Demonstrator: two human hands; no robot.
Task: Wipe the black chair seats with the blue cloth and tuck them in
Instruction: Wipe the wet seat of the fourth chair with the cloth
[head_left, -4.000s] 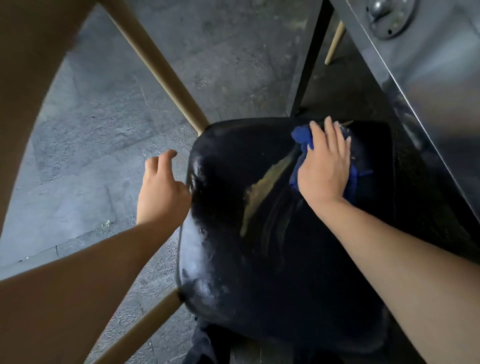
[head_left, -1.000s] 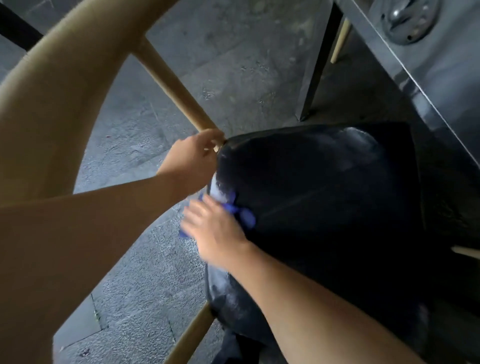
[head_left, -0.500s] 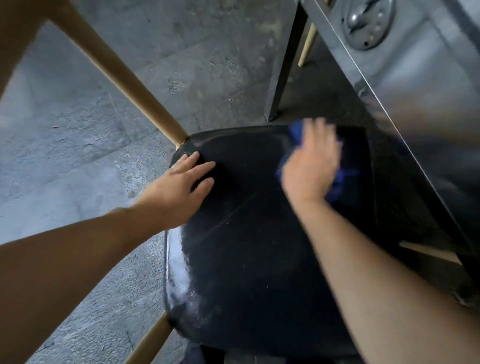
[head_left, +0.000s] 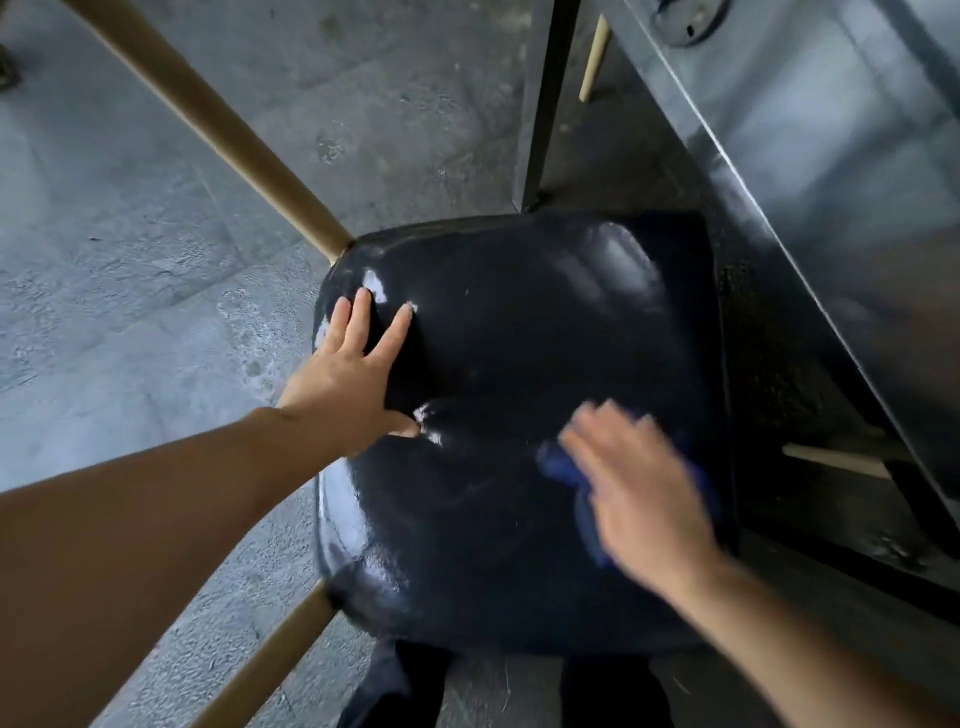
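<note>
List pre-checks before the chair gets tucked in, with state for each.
1. Blue cloth under right hand, on the black seat: ok.
2. Left hand flat on the seat, steadying it: ok.
3. Seat fully wiped: cannot tell; glare and motion blur hide it.
4. Chair out from the table, seat edge just beneath it: not tucked yet.
5. Table leg beside the seat's far corner: cannot tell if the path is clear.
</note>
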